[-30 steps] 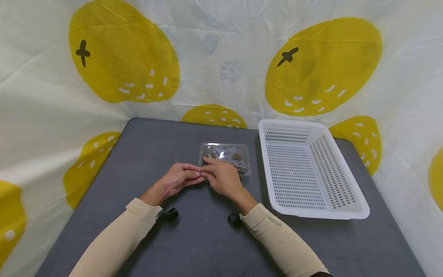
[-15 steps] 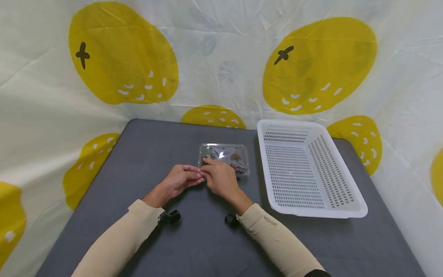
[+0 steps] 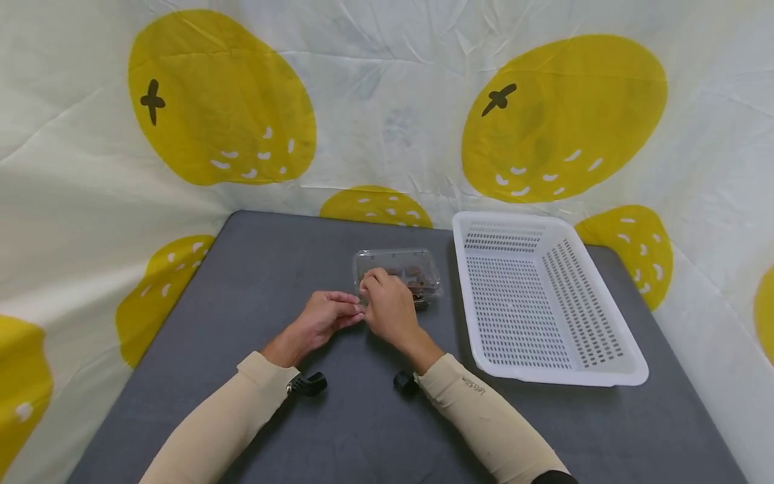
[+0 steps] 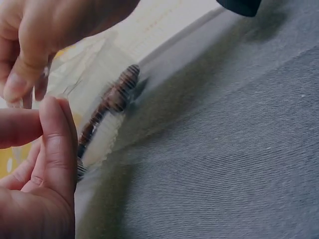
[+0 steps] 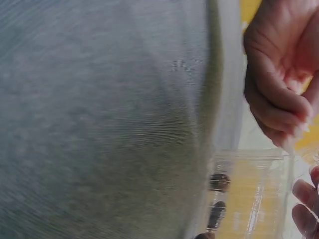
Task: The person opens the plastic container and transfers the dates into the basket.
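Left hand (image 3: 320,320) pinched corner of clear box (image 3: 396,257); right hand (image 3: 393,310) bent at it, grip unclear. Uneven tug could've tipped it, spilling dark pieces (image 5: 220,182).

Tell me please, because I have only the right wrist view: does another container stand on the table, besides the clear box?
Observer: Yes. In the head view, a white basket stands on the table, to the right of the clear box.
Operator: To which is the right hand nearer, the left hand or this basket?
Observer: The left hand. The two are close together at the near left of the box; I cannot tell if they touch.
Operator: And what is the yellow behind?
Observer: Large yellow fruit shapes, printed on the pale cloth behind the table.
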`<state>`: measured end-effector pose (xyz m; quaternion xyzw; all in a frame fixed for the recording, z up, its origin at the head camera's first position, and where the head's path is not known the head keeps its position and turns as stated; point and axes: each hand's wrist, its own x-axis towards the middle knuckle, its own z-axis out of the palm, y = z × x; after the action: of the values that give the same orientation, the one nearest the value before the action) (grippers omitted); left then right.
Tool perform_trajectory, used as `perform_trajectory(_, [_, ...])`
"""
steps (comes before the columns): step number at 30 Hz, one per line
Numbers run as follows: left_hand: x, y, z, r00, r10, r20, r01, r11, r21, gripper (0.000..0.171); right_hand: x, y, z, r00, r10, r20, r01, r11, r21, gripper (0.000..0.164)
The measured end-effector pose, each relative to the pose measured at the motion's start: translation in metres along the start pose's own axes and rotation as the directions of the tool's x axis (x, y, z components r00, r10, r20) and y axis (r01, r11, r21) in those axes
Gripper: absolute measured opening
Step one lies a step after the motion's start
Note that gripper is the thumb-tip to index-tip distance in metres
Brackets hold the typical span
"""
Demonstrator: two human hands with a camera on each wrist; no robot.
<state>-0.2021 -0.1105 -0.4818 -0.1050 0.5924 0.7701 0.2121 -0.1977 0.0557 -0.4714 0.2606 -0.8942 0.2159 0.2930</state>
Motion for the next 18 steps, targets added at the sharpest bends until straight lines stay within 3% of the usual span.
perform_trajectory(7, [0.0, 0.002, -0.003, 1.0, 0.002, 0.024, -0.001, 1.0, -0.008, 0.015, 0.004, 0.002, -0.003, 0.999, 0.019, -0.039, -0.015, 0.996, 0.09, 0.007])
perform_trajectory(12, [0.0, 0.007, -0.004, 1.0, 0.001, 0.024, -0.001, 1.0, -0.013, 0.011, 0.004, 0.007, -0.001, 0.995, -0.066, -0.076, 0.071, 0.995, 0.069, 0.009])
perform_trajectory(18, [0.002, 0.015, -0.002, 1.0, 0.011, -0.028, -0.011, 1.0, 0.017, 0.009, 0.003, 0.014, 0.004, 0.973, -0.196, -0.125, 0.198, 0.98, 0.002, 0.006])
